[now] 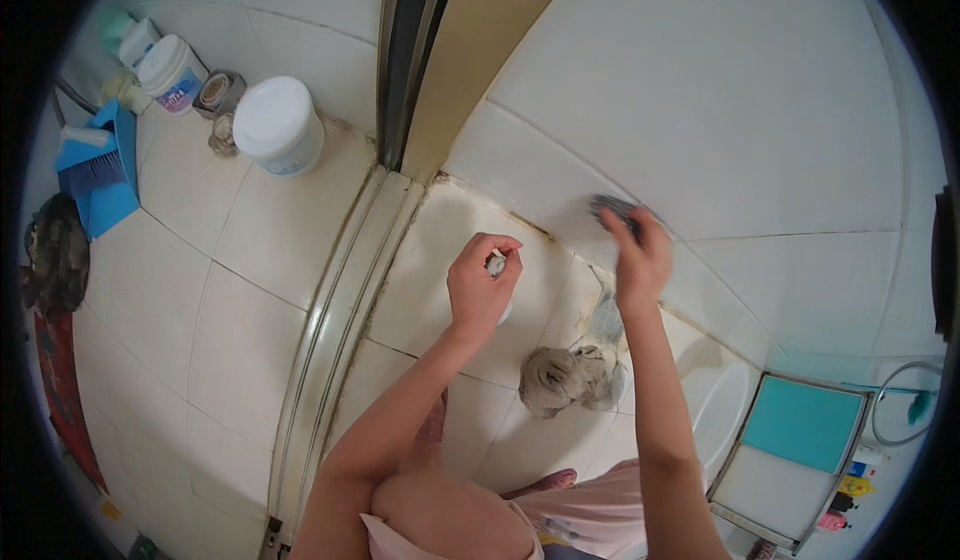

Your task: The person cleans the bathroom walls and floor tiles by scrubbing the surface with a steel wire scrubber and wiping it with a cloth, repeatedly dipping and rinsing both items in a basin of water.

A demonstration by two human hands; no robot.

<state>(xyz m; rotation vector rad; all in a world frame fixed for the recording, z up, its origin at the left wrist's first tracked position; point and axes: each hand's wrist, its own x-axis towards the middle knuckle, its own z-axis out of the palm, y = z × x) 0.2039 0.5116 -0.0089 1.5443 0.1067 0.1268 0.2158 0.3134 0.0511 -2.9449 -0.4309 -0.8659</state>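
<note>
My right hand grips a dark grey scouring pad, which lies against the white wall tiles low on the wall; hand and pad are slightly blurred. My left hand is curled around a small white object, perhaps a bottle, mostly hidden by the fingers and palm. Below both hands, a crumpled grey-brown cloth lies on the floor tiles. Close to the cloth, a greyish floor patch, perhaps a drain, meets the wall.
A metal sliding-door track crosses the floor at left. Beyond it stand a white lidded bucket, a smaller tub and a blue dustpan with a brush. At right are a white basin and a rack with a turquoise panel.
</note>
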